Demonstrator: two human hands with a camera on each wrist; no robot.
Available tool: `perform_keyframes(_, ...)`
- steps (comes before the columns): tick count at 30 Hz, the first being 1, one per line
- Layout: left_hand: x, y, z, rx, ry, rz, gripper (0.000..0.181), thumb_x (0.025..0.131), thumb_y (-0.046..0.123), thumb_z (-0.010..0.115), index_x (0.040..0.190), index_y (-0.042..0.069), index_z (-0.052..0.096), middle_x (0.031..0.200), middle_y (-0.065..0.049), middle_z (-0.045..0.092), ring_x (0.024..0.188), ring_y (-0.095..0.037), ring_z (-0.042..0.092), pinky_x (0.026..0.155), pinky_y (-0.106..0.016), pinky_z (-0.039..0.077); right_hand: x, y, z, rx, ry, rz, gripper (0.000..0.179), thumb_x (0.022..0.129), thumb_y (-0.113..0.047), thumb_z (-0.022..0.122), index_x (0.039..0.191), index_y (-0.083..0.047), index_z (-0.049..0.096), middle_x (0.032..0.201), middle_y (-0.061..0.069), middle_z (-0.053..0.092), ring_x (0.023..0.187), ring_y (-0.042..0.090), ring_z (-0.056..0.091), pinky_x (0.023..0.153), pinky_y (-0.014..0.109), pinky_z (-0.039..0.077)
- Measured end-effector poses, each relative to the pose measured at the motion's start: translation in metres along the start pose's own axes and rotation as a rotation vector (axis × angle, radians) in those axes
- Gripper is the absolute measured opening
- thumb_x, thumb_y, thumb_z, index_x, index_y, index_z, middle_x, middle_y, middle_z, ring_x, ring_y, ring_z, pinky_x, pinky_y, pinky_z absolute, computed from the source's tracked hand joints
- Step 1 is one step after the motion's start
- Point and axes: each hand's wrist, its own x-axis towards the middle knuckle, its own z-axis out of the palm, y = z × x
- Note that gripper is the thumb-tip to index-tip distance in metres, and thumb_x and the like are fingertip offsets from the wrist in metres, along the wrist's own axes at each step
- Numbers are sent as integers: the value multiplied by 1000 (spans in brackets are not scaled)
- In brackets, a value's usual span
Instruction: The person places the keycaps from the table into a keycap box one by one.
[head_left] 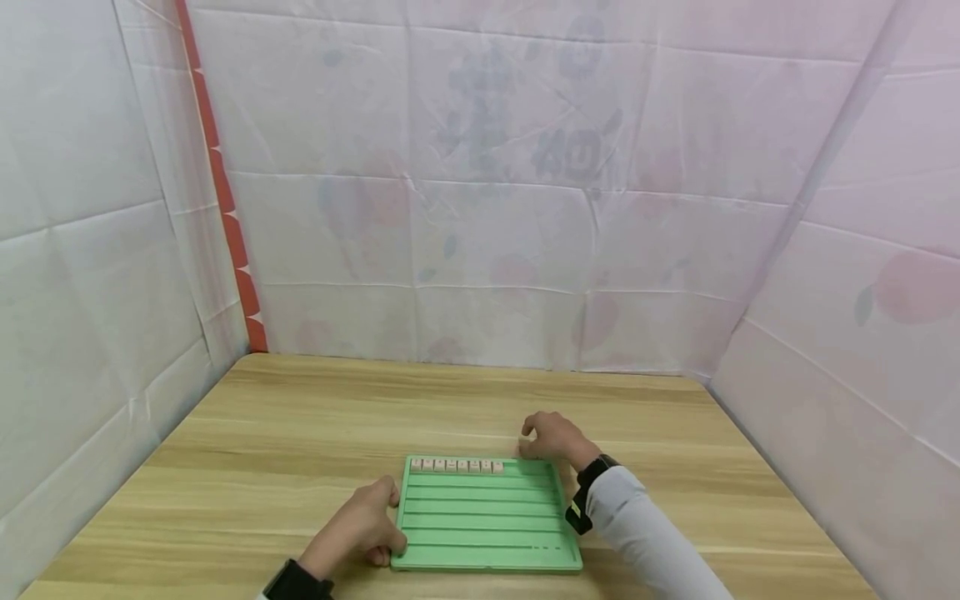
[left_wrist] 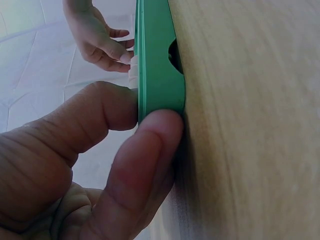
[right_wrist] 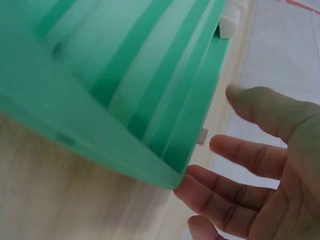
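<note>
A shallow green tray (head_left: pixel 480 518) with raised ridges lies on the wooden table. Along its far ridge stands a row of several small pale tiles (head_left: pixel 456 466), starting from the left end. My left hand (head_left: pixel 362 521) grips the tray's left edge, thumb near the front corner; the left wrist view shows its fingertips (left_wrist: pixel 162 130) against the green side wall. Past the far right corner, my right hand (head_left: pixel 553 437) reaches with fingers spread apart and slightly bent. Close to its fingertips, a single small pale tile (right_wrist: pixel 202 136) shows just beyond the tray's far rim.
The wooden table (head_left: pixel 300 417) extends around the tray on all sides. White patterned sheets (head_left: pixel 480 208) hang as walls at the back, left and right. A red strip (head_left: pixel 225 192) runs down the back left corner.
</note>
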Motion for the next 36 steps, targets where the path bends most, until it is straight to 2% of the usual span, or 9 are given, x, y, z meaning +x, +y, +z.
perform_keyframes(3,0,0,0,-7,-4,-8,44,65,-9,73,96,1,43,61,-12,57,41,-13,52,38,-21,42,1,-1,4,-12,21,9,11,85,-17,68,82,-7,64,78,2,59,67,17,54,61,35,45)
perform_keyframes(5,0,1,0,-14,-6,-14,44,65,-9,73,96,1,43,62,-13,57,42,-12,52,38,-21,42,1,-1,6,-15,31,16,18,84,-16,69,71,-9,58,67,-2,51,59,14,46,55,31,39)
perform_keyframes(8,1,1,0,-13,-11,-18,44,65,-8,73,96,2,43,62,-13,57,42,-13,53,39,-22,43,0,0,9,-14,40,27,26,82,-16,71,65,-11,52,60,-3,42,54,12,38,52,27,32)
perform_keyframes(16,2,1,1,-21,-8,-22,44,64,-10,72,96,1,43,65,-14,56,42,-13,53,38,-22,42,-1,-1,8,13,63,17,25,80,-9,72,62,-9,56,57,-3,48,53,13,43,52,27,36)
perform_keyframes(23,1,1,1,-29,-12,-5,44,65,-10,72,96,1,42,63,-14,56,41,-13,52,38,-22,41,-2,-1,6,24,64,-20,43,83,-2,65,51,-13,39,51,-5,20,48,10,18,48,24,23)
perform_keyframes(26,1,1,0,-19,-11,-7,45,65,-9,72,96,1,42,62,-13,56,41,-12,52,38,-21,41,-3,-1,2,33,65,-45,43,82,0,64,51,-13,38,51,-6,17,48,10,14,48,25,20)
perform_keyframes(30,2,2,0,-15,-10,-15,45,65,-9,72,96,1,42,63,-13,56,42,-13,52,38,-22,41,-5,-3,-8,15,54,-68,33,81,2,63,54,-10,51,49,-6,30,47,10,22,48,26,25)
perform_keyframes(34,2,1,0,-17,-14,-26,45,65,-9,72,97,1,43,65,-14,56,43,-14,53,39,-23,43,-8,-4,-18,15,38,-90,17,81,0,65,66,-8,65,59,-4,53,51,9,45,51,27,40)
perform_keyframes(36,2,2,0,-15,-14,-28,45,65,-9,72,98,1,43,66,-14,56,43,-14,54,39,-23,43,-11,-4,-22,38,32,-108,13,82,0,66,70,-6,66,61,-3,56,52,11,50,51,28,44)
